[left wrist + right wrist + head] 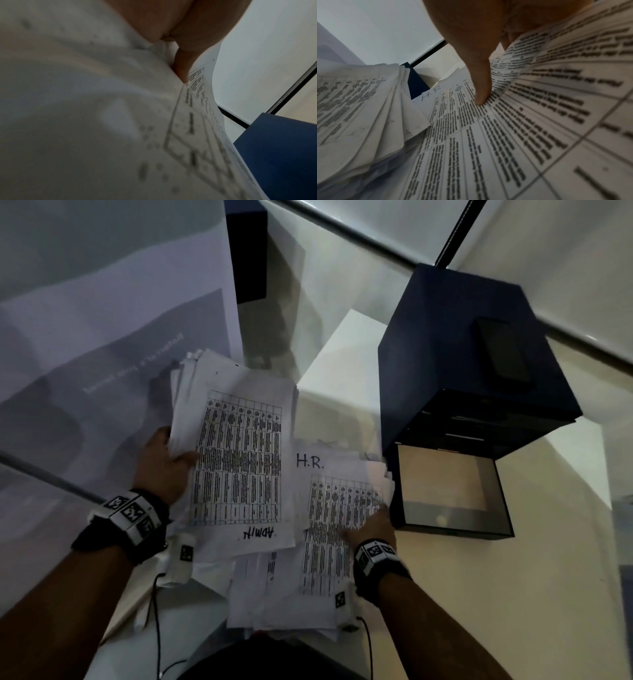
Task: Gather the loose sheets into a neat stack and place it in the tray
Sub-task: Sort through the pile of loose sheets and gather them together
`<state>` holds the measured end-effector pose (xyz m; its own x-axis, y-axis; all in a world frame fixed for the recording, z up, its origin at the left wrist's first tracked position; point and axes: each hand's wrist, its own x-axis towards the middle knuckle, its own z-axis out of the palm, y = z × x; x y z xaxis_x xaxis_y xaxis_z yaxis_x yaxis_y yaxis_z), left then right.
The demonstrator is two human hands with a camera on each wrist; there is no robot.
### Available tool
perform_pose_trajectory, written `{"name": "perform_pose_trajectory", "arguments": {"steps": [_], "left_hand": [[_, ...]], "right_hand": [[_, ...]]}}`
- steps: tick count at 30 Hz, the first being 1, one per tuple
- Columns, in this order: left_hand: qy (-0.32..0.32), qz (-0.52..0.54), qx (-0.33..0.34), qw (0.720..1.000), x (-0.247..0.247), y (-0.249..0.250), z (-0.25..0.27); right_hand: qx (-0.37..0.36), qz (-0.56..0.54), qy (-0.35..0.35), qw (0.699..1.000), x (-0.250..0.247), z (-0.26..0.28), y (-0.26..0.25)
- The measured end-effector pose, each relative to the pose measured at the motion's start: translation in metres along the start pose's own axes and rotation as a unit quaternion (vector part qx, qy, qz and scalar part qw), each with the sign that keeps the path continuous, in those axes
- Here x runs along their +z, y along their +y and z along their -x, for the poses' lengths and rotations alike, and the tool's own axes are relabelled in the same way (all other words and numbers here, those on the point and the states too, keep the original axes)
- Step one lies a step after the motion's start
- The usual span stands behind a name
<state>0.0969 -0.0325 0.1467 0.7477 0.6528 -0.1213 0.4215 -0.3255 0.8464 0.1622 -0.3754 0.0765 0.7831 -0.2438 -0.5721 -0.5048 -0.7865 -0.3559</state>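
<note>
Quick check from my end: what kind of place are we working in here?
Probably an office desk. Printed table sheets marked H.R. and ADMIN lie on a pale desktop, beside a dark blue drawer unit whose bottom tray is pulled open.

White sheets (pixel 239 453) are covered by black printed grid tables; "ADMIN" is handwritten in black on one sheet, "H.R." on another (pixel 342 508). A dark navy blue drawer unit (pixel 479 364) is seen, its open tray (pixel 448 491) lined pale beige. A black phone (pixel 503 350) is seen. Wrist bands (pixel 132 513) are patterned with black-and-white square markers. A cream tabletop (pixel 479 594) is seen.
</note>
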Motion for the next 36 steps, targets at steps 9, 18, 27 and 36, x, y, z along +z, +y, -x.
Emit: {"name": "perform_pose_trajectory", "arguments": {"steps": [9,18,27,36], "left_hand": [[-0.055,0.036,-0.089,0.994,0.02,-0.019,0.003],[-0.17,0.032,-0.13,0.976,0.084,-0.035,0.018],[-0.166,-0.052,-0.092,0.98,0.094,-0.022,0.021],[-0.128,0.008,-0.179,0.975,0.092,-0.018,0.019]], "right_hand": [[-0.121,-0.02,0.131,0.984,-0.067,0.038,-0.023],[-0.296,-0.085,0.32,0.896,-0.203,0.102,-0.074],[-0.264,-0.194,0.138,0.935,-0.148,0.039,-0.072],[-0.095,-0.12,0.048,0.987,-0.024,-0.026,-0.023]]}}
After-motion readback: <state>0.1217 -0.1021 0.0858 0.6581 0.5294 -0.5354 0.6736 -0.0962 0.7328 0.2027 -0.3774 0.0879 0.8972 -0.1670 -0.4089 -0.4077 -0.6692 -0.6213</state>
